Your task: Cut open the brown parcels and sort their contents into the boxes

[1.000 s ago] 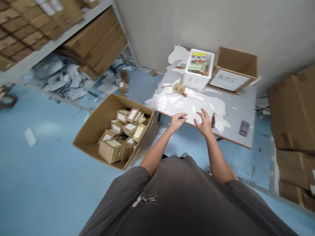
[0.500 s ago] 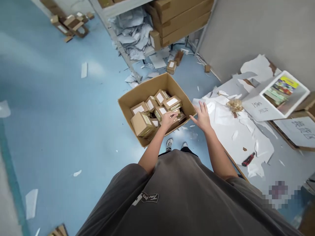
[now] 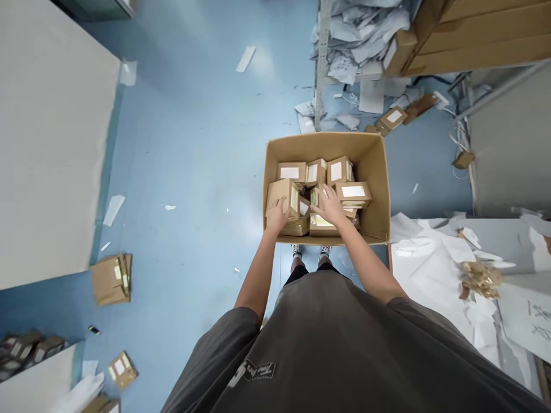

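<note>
A large open cardboard box [image 3: 379,198] sits in front of my feet, with several small brown cartons inside, most with white labels. My left hand [image 3: 279,217] rests with fingers apart against a plain small carton [image 3: 282,192] at the box's left side. Over the middle of the box, my right hand [image 3: 329,207] spreads its fingers on another small carton [image 3: 315,198], partly covering it. To the right of that hand lies a labelled carton [image 3: 353,193]. The undersides of the cartons and the bottom of the box are hidden.
A metal shelf [image 3: 321,63] with crumpled white bags [image 3: 365,34] and long cartons [image 3: 482,40] stands behind the box. Torn white sheeting [image 3: 430,269] covers the surface at right. Paper scraps and a flattened carton [image 3: 107,279] lie on the blue floor at left.
My view has turned left. My right hand has moved from beside the box's right rim to the cartons inside; my left hand has shifted to the left-hand carton.
</note>
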{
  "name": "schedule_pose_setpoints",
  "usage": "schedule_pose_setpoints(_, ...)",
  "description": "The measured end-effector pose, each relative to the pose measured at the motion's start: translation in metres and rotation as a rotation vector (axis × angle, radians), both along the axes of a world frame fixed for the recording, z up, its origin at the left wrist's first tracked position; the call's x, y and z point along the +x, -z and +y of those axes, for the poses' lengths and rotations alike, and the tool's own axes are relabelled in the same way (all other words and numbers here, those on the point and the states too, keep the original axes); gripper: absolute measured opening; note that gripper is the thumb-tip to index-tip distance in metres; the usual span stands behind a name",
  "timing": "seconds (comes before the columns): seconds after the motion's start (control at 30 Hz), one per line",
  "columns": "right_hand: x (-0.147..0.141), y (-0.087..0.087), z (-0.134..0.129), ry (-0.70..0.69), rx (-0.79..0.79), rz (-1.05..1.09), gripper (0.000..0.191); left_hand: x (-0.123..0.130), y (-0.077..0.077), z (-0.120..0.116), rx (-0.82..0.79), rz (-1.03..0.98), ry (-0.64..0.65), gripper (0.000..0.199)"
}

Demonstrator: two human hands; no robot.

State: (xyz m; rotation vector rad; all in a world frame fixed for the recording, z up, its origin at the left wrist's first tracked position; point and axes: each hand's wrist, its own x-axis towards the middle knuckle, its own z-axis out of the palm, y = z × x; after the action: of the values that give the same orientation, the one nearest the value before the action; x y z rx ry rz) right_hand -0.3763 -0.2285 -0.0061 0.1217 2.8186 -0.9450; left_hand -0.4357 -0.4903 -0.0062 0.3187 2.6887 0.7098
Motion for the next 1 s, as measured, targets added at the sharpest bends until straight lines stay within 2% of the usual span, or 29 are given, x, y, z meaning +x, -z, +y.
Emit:
schedule_pose_setpoints(0.07,-0.015,0.024,-0.023,-0.088,-0.037,-0.065,0.087,-0.006,0.017,-0.015,-0.149,-0.095,0.065,0.078)
schedule_pose_setpoints(0.13,-0.026,0.049,-0.046,-0.175,-0.071,-0.115,0.097,-0.012,0.036,-0.026,-0.256,-0.193,0.106,0.093)
schedule_pose_setpoints(0.27,-0.035,0.093,-0.088,-0.296,-0.097,-0.188,0.113,-0.011,0.076,-0.039,-0.32,-0.26,0.151,0.104)
schedule_pose_setpoints(0.37,-0.032,0.113,-0.109,-0.292,-0.055,-0.217,0.112,0.001,0.093,-0.043,-0.277,-0.212,0.165,0.106)
schedule_pose_setpoints(0.53,-0.014,0.118,-0.111,-0.173,0.049,-0.197,0.092,0.016,0.098,-0.047,-0.114,-0.145,0.175,0.096)
schedule_pose_setpoints(0.63,-0.004,0.119,-0.103,-0.108,0.079,-0.178,0.088,0.012,0.099,-0.048,0.004,-0.125,0.175,0.093)
schedule_pose_setpoints(0.73,0.004,0.125,-0.097,-0.064,0.061,-0.154,0.084,0.004,0.102,-0.044,0.092,-0.107,0.214,0.099)
schedule_pose_setpoints(0.87,0.009,0.131,-0.1,-0.018,0.003,-0.1,0.082,0.003,0.104,-0.039,0.111,-0.075,0.244,0.095)
schedule_pose_setpoints(1.0,0.013,0.12,-0.109,-0.004,-0.013,-0.084,0.083,0.017,0.097,-0.039,0.117,-0.061,0.206,0.088)
